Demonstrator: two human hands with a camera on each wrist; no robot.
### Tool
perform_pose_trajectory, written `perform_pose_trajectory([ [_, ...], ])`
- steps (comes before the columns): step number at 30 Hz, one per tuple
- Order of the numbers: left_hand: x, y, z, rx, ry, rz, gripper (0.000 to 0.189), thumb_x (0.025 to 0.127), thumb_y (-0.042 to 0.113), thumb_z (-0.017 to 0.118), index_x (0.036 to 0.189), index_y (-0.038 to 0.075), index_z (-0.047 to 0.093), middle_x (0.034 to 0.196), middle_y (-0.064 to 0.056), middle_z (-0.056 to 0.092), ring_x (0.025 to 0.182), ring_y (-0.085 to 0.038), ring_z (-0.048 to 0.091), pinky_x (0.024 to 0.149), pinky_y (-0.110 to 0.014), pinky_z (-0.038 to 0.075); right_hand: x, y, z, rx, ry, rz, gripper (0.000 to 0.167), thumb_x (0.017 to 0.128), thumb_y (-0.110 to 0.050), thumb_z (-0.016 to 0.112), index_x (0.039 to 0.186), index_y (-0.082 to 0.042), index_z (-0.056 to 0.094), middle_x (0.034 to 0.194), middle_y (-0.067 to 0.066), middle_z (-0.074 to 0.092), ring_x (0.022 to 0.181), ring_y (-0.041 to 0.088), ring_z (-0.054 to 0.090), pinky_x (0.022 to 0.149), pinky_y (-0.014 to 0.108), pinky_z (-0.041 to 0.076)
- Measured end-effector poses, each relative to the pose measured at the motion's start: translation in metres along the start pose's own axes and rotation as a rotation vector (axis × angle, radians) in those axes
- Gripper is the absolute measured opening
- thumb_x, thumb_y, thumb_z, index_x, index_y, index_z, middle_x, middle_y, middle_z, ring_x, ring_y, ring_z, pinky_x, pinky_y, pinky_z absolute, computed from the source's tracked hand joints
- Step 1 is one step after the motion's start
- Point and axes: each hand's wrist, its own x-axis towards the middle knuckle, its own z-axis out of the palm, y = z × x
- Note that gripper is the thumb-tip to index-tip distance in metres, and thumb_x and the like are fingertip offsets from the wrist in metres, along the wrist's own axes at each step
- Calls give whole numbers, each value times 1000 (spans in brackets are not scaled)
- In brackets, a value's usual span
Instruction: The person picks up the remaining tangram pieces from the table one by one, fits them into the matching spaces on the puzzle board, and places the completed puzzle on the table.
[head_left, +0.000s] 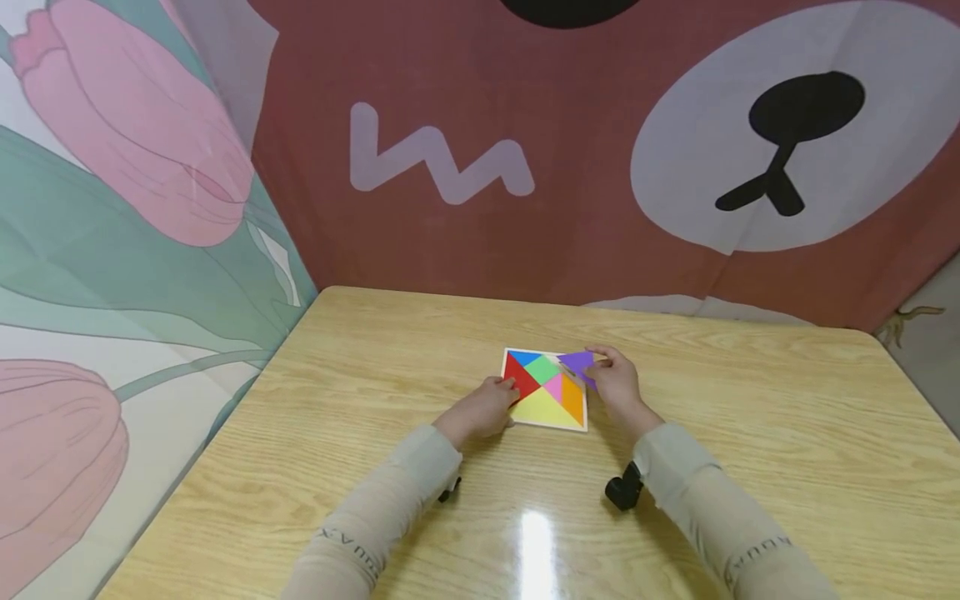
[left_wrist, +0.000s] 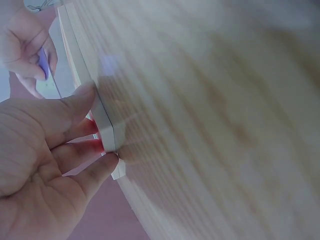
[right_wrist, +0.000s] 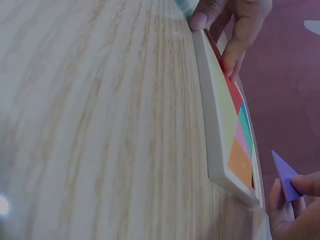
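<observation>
A square tangram tray [head_left: 551, 427] with a white rim lies on the table. My left hand [head_left: 486, 407] holds its left side, thumb at the front edge and fingers over the red triangle [head_left: 520, 379]. Between thumb and fingers, my right hand [head_left: 617, 382] pinches a purple triangle [right_wrist: 285, 172], tilted above the tray's far right corner. Seated in the tray are a large yellow triangle [head_left: 546, 407], an orange piece [head_left: 573, 402], a pink triangle [head_left: 554, 386], a green square [head_left: 542, 368] and a blue triangle [head_left: 525, 357]. Bare tray shows near the purple piece.
The wood-grain table [head_left: 375, 358] stretches out on all sides of the tray. Behind it hangs a reddish-brown cloth [head_left: 577, 208] with a cartoon face, and a tulip-print cloth [head_left: 150, 275] hangs at the left. A black wrist device [head_left: 624, 490] sits below the right sleeve.
</observation>
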Motion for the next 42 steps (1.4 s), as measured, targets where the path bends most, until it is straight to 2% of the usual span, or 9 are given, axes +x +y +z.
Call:
perform_pose_trajectory([
  [7, 2, 1, 1, 21, -2, 6, 44, 83, 21, 56, 122, 2, 47, 128, -13, 41, 121, -24, 32, 101, -29, 21, 4, 3, 5, -15, 6, -18, 37, 79, 4, 54, 115, 0, 52, 76, 6, 45, 64, 11, 39, 46, 14, 35],
  [17, 1, 1, -1, 7, -14, -21, 47, 83, 21, 56, 125, 2, 45, 130, -12, 39, 121, -25, 31, 101, -29, 22, 6, 4, 6, -99, 30, -103, 34, 77, 2, 59, 110, 1, 55, 70, 7, 51, 54, 9, 43, 43, 17, 39],
  [23, 1, 1, -1, 24, -8, -13, 47, 83, 22, 57, 124, 2, 46, 129, -13, 40, 120, -24, 32, 100, -29, 22, 11, 8, 6, -185, 69, -156, 30, 76, -1, 62, 106, 0, 59, 70, 9, 54, 58, 11, 44, 44, 16, 38],
  [32, 2, 1, 1, 30, 12, 4, 47, 82, 23, 58, 123, 1, 47, 127, -13, 43, 120, -24, 34, 100, -29, 23, 16, 12, 7, -233, 70, -186, 28, 78, -3, 61, 106, -1, 59, 74, 11, 55, 62, 15, 46, 47, 18, 39],
  [42, 2, 1, 1, 18, 0, -16, 47, 83, 22, 57, 123, 2, 46, 129, -12, 41, 120, -25, 33, 100, -29, 23, 20, 15, 10, -264, 78, -230, 28, 76, -2, 62, 104, 0, 59, 72, 13, 55, 61, 17, 47, 48, 18, 40],
])
